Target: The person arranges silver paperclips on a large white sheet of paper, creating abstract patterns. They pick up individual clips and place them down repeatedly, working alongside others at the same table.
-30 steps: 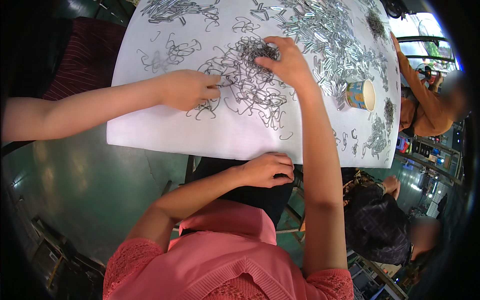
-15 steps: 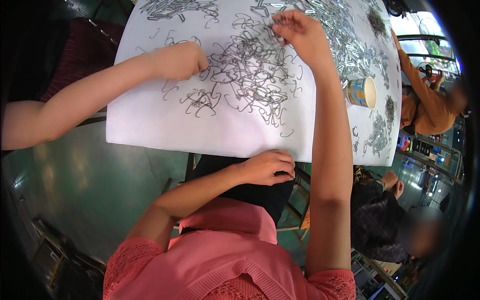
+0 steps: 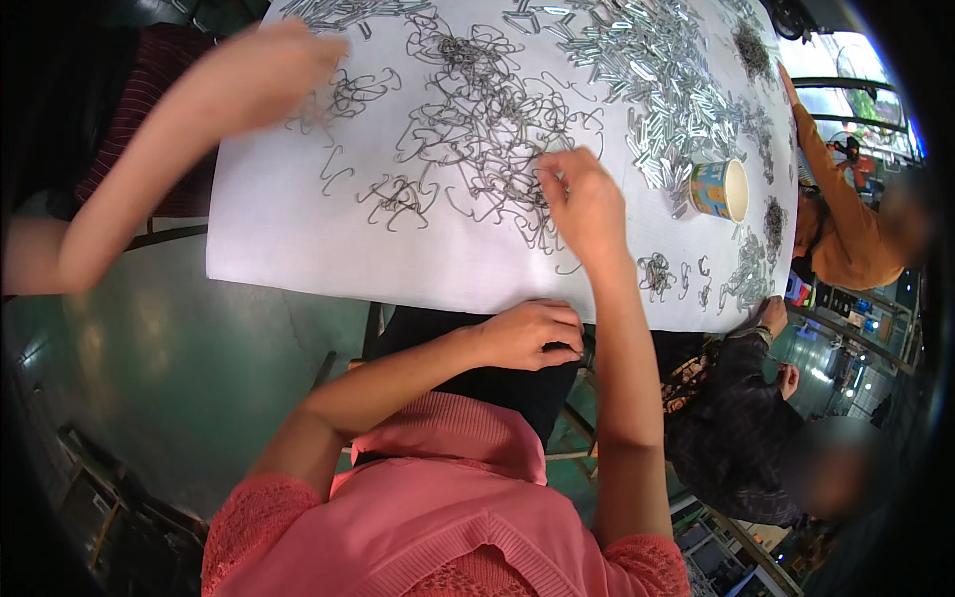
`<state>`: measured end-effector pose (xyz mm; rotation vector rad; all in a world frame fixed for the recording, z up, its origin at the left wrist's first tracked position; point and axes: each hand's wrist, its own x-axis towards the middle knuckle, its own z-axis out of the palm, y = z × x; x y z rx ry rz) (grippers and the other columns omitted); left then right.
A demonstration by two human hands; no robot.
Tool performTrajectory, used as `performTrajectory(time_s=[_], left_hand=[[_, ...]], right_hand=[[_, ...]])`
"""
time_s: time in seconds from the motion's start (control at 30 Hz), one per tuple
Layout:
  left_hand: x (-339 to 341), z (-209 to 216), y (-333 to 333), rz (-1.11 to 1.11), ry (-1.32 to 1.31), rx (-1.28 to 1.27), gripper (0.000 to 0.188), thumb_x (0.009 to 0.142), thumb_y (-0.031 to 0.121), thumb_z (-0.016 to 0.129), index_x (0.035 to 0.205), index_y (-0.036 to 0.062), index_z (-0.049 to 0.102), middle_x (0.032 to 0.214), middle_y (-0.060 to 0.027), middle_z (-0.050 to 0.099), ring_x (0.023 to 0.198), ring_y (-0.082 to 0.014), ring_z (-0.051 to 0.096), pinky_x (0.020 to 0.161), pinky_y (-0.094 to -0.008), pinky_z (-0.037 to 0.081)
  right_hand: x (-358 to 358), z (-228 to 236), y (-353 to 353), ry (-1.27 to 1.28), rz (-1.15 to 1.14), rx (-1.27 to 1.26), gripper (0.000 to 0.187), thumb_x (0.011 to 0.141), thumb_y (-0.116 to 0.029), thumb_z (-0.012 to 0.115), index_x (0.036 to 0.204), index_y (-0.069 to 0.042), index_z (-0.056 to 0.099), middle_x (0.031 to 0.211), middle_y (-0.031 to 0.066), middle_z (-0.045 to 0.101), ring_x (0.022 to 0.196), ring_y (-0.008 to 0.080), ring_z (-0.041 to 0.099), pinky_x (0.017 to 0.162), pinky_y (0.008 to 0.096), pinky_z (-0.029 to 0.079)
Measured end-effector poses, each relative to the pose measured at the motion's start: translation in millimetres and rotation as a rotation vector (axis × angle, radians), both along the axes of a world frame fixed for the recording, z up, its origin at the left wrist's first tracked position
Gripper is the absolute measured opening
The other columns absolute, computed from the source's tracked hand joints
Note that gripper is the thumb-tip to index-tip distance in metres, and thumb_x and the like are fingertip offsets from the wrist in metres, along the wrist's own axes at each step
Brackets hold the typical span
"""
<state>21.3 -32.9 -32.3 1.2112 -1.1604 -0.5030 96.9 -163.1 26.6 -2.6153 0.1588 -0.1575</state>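
Note:
A tangled heap of thin grey wire hooks (image 3: 468, 129) lies in the middle of a white-covered table (image 3: 288, 249). My right hand (image 3: 587, 204) reaches over the near edge and rests on the heap's near right side, fingers pinched down onto a few hooks. My left hand (image 3: 527, 333) sits curled at the table's near edge, over my dark lap; whether it holds anything is hidden. Another person's bare arm (image 3: 249, 80) comes in from the left, blurred, its hand over loose hooks at the heap's far left.
A wide spread of shiny flat metal clips (image 3: 667, 90) covers the far right of the table. A paper cup (image 3: 721, 189) lies beside it. Small hook bundles (image 3: 657, 271) sit near the right edge. Two other people (image 3: 846, 229) (image 3: 736, 428) are at the right.
My right hand reached far up the table, then drew back to the heap's near side. The other person's hand moved away to the far left. My left hand stayed put.

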Motion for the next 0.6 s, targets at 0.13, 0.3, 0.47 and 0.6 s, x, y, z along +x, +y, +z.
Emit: performTrajectory(time_s=[0.13,0.3,0.47,0.6], left_hand=[[0,-4,-2,0.001,-0.013,-0.021,0.009,0.078,0.008,0.071,0.086,0.0080,0.066,0.090,-0.0034,0.062,0.087,-0.0229,0.060,0.079,-0.0353,0.049],[3,1,-1,-0.037,-0.035,0.021,0.009,0.077,0.008,0.071,0.085,0.0080,0.066,0.089,-0.0036,0.062,0.086,-0.0226,0.061,0.079,-0.0350,0.049],[1,1,-1,0.001,-0.042,0.013,0.009,0.077,0.009,0.072,0.084,0.0079,0.066,0.089,-0.0036,0.062,0.084,-0.0231,0.060,0.078,-0.0350,0.049],[0,1,-1,0.023,-0.048,0.003,0.010,0.077,0.009,0.072,0.084,0.0078,0.066,0.088,-0.0034,0.061,0.083,-0.0234,0.059,0.077,-0.0352,0.048]], right_hand=[[-19,-1,14,0.054,0.039,0.139,0.008,0.082,-0.010,0.065,0.089,-0.009,0.067,0.084,0.0098,0.061,0.074,0.0311,0.063,0.066,0.0410,0.050],[8,-3,-3,-0.034,-0.058,0.017,0.011,0.082,-0.007,0.062,0.090,-0.012,0.068,0.088,0.0084,0.062,0.074,0.0307,0.064,0.065,0.0417,0.051],[3,0,-10,0.093,-0.102,-0.192,0.015,0.080,-0.004,0.061,0.089,-0.012,0.069,0.090,0.0078,0.062,0.077,0.0295,0.065,0.065,0.0411,0.052],[2,1,-22,0.048,-0.131,-0.109,0.011,0.079,-0.007,0.063,0.085,-0.012,0.070,0.088,0.0080,0.063,0.076,0.0288,0.065,0.065,0.0405,0.051]])
